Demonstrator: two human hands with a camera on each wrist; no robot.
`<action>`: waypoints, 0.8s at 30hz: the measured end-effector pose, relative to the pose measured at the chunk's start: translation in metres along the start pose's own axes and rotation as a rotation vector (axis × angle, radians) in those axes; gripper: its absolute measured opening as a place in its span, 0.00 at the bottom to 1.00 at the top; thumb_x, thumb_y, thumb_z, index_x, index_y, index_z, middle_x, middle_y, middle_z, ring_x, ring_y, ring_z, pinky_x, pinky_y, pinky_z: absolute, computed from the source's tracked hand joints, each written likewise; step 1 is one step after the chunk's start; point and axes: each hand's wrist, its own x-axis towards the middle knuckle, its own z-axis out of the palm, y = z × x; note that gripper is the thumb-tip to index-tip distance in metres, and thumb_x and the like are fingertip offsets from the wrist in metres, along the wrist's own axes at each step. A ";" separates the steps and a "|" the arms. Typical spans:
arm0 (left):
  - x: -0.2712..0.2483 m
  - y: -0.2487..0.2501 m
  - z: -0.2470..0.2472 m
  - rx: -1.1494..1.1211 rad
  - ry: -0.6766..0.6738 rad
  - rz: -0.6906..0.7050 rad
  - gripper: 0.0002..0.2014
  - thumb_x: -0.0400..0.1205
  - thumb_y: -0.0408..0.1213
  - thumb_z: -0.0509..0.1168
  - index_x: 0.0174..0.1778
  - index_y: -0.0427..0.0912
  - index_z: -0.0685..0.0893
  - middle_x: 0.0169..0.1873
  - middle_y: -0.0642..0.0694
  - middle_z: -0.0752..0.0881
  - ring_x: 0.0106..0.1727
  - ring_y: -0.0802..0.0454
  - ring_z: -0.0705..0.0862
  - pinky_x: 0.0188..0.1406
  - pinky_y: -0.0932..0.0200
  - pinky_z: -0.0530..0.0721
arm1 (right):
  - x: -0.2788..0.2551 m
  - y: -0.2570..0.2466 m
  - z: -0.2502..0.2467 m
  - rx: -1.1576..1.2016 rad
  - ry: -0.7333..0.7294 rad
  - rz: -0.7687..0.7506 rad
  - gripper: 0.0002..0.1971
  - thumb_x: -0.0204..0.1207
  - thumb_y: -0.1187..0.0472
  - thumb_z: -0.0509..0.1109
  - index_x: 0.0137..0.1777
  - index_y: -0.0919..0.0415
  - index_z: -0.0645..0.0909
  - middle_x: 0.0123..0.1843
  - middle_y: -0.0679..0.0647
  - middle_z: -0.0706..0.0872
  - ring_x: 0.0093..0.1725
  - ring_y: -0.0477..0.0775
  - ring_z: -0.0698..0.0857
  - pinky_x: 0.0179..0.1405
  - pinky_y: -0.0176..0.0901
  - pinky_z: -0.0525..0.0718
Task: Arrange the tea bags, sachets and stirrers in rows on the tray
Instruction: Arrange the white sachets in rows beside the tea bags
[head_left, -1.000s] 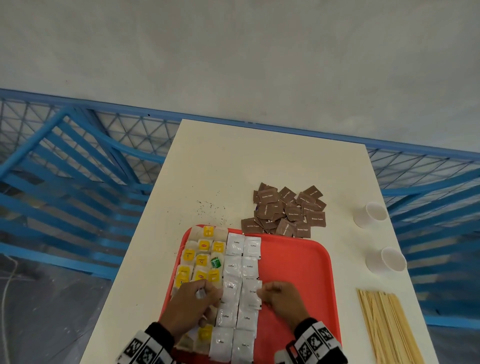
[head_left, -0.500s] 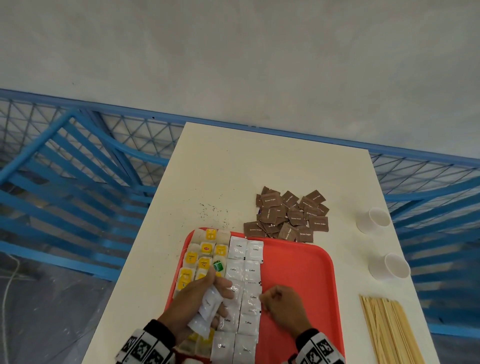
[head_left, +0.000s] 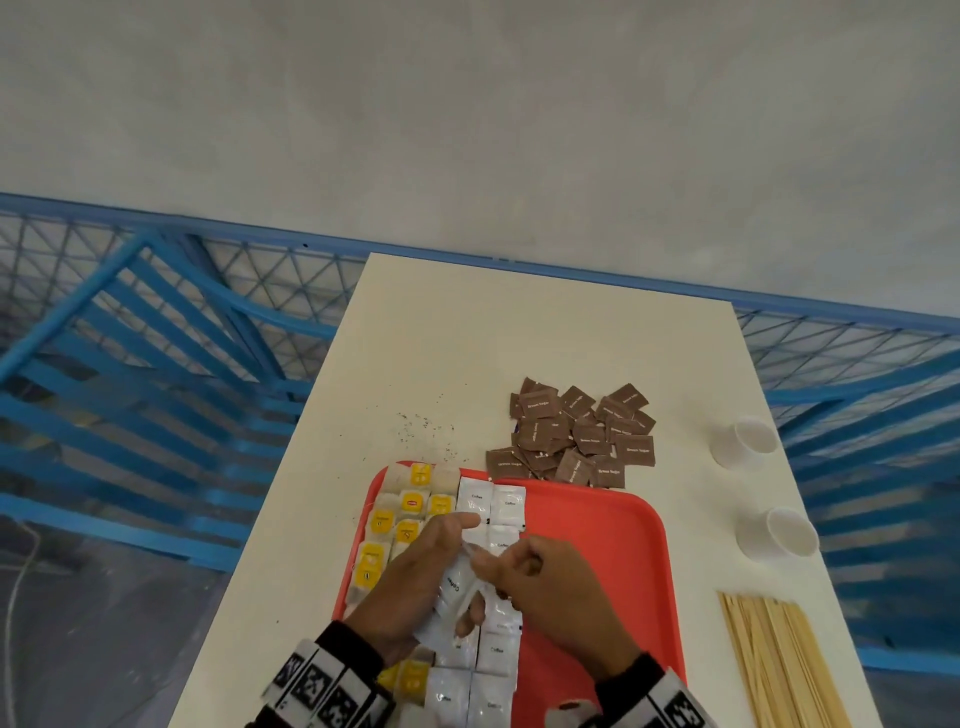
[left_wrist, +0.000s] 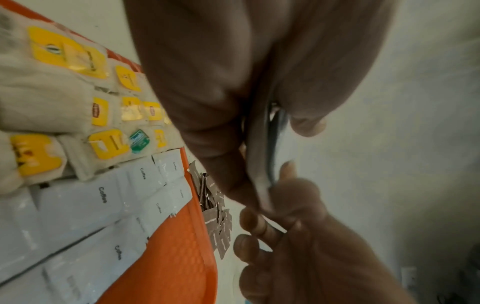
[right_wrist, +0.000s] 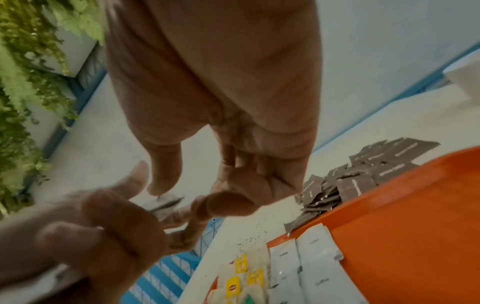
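Above the red tray (head_left: 597, 545), both hands now meet on one white coffee sachet (head_left: 451, 592).

A second ago it sat only in the left hand (head_left: 410, 582); now the right hand (head_left: 540, 587) pinches its top edge too, fingers (right_wrist: 228, 202) curled. It is lifted off the rows, so it likely goes into the white row next.

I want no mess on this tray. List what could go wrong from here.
The left hand and right hand both pinch white coffee sachets above laid rows; a slip or brushing wrist could likely knock them crooked. The brown sugar sachets overlap the red tray rim and may slide in.
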 end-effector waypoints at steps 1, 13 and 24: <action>0.000 -0.001 0.000 0.005 0.011 0.010 0.23 0.86 0.53 0.52 0.72 0.42 0.71 0.38 0.29 0.83 0.25 0.42 0.80 0.29 0.52 0.77 | -0.002 0.001 0.003 0.017 -0.036 0.007 0.25 0.66 0.34 0.77 0.39 0.59 0.85 0.35 0.57 0.90 0.33 0.50 0.88 0.36 0.49 0.83; -0.008 -0.006 -0.010 0.416 0.008 0.047 0.19 0.84 0.45 0.69 0.38 0.34 0.74 0.23 0.41 0.82 0.17 0.48 0.80 0.25 0.52 0.78 | -0.004 -0.009 -0.019 0.192 -0.026 -0.171 0.12 0.80 0.58 0.73 0.36 0.63 0.86 0.31 0.49 0.84 0.29 0.42 0.79 0.32 0.31 0.76; -0.009 0.019 -0.011 0.550 0.040 0.038 0.15 0.77 0.48 0.74 0.43 0.38 0.88 0.36 0.40 0.91 0.17 0.52 0.76 0.17 0.64 0.72 | 0.010 -0.025 -0.032 -0.186 -0.196 -0.320 0.07 0.77 0.54 0.76 0.37 0.50 0.86 0.25 0.40 0.82 0.26 0.38 0.76 0.29 0.28 0.72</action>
